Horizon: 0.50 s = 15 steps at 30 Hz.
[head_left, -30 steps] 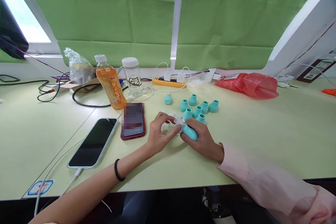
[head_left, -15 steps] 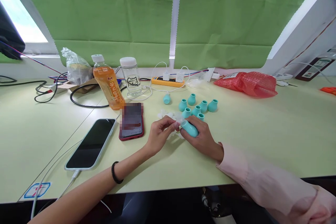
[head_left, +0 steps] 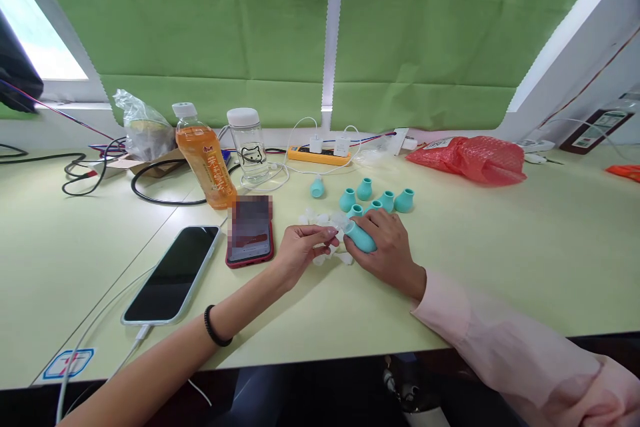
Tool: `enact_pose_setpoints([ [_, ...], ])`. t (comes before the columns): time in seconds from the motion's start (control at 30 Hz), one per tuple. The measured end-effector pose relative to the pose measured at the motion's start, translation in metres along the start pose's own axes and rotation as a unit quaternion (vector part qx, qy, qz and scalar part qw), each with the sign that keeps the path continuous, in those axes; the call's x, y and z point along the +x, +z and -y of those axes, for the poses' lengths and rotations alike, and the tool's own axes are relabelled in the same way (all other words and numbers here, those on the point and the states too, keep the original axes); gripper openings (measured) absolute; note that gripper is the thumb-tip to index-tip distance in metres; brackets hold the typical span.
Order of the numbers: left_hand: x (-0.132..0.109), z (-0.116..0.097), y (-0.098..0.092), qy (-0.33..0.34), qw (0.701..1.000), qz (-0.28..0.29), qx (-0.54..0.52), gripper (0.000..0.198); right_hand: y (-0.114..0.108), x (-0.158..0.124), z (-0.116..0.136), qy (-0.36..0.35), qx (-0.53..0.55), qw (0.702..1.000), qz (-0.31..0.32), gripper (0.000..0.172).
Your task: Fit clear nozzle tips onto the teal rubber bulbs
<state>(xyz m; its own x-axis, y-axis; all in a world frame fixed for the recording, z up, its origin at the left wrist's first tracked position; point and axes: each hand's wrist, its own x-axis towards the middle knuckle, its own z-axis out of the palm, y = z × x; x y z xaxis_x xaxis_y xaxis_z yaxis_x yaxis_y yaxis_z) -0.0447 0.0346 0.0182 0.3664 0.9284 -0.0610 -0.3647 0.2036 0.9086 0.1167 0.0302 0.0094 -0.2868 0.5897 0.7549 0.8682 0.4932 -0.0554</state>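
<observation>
The turquoise bulb (head_left: 361, 239), smooth, rounded and narrowing to a short neck, is held tilted above the worktop (head_left: 510, 260), its mouth turned toward the left hand (head_left: 301, 248). It is enclosed by the right hand (head_left: 387, 247), whose grip is closed about the body. A translucent piece (head_left: 347, 225) is seen at the mouth; whether it is seated cannot be told. The left grip is narrow, thumb and forefinger brought together just beside that mouth; whether anything is pinched there cannot be made out. Loose white pieces (head_left: 345, 257) are scattered beneath and behind the left fingers.

The work is judged to be at an early stage: a single bulb (head_left: 317, 188), set apart, bears a whitish tip and appears finished, one is in hand, and the open-mouthed bulbs (head_left: 404, 201), of which six are visible beyond the right hand, appear to be left untreated.

Farther out, a red-cased phone (head_left: 250, 233) is placed to the left; behind the bulbs, a power strip (head_left: 319, 157) and a red bubble-wrap package (head_left: 470, 160) are shown.
</observation>
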Motion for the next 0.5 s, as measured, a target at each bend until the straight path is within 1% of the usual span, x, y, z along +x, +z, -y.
enact_pose_setpoints([
  [0.1, 0.0002, -0.0013, -0.0019, -0.026, 1.0, -0.002, -0.013, 0.01, -0.0004, 0.0, -0.0002, -0.011, -0.012, 1.0, 0.0, 0.019],
  [0.3, -0.0017, -0.0032, -0.0004, -0.012, 1.0, -0.011, 0.003, 0.009, -0.0002, -0.0017, 0.0019, -0.016, 0.004, 1.0, 0.007, 0.02],
  [0.4, -0.0021, -0.0039, 0.0011, 0.002, 1.0, -0.006, 0.004, 0.008, -0.0009, -0.0015, 0.0035, -0.006, 0.06, 0.998, 0.028, 0.019],
  [0.5, -0.0027, -0.0066, 0.0024, 0.015, 1.0, 0.013, 0.005, 0.009, -0.0055, 0.0005, 0.005, 0.028, 0.151, 0.987, 0.055, 0.014],
])
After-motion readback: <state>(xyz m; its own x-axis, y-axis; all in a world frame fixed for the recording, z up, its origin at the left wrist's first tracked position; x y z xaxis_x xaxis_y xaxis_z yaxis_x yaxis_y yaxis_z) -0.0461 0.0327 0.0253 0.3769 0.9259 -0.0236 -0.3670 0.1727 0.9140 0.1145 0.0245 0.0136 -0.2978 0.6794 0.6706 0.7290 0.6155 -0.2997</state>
